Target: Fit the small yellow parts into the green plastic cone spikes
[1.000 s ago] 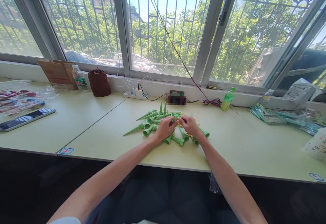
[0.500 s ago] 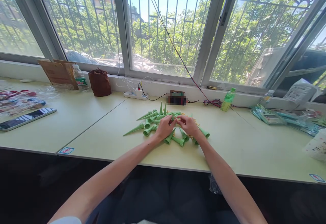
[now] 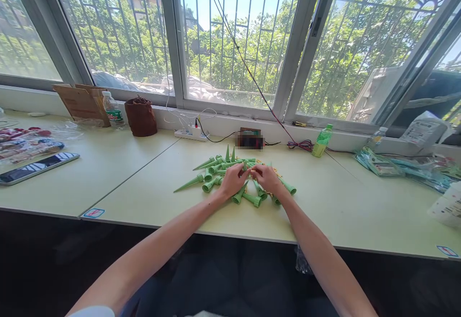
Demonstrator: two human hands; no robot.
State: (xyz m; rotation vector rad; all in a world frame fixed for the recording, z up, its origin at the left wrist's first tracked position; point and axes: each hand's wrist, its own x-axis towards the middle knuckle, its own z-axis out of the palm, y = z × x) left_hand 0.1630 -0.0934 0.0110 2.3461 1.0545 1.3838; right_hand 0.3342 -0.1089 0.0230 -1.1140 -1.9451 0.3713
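Cones (image 3: 252, 200) — green, tapered, open-ended | most lying sideways | two upright

We see light green cones (image 3: 189, 183), small yellow pieces (image 3: 277, 171) and a pale yellow-green worktop (image 3: 144, 201). We also find a dark reddish-brown bag (image 3: 140, 119), a bright green bottle (image 3: 322, 141) and a white container (image 3: 448, 206) patterned with dark specks.

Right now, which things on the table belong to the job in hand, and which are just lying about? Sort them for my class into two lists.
Job in hand, judging by the hands:
green cones, around the left hand and right hand
small yellow pieces, among the cones

Apparently just lying about:
phone
cardboard box
brown container
green bottle
plastic packets
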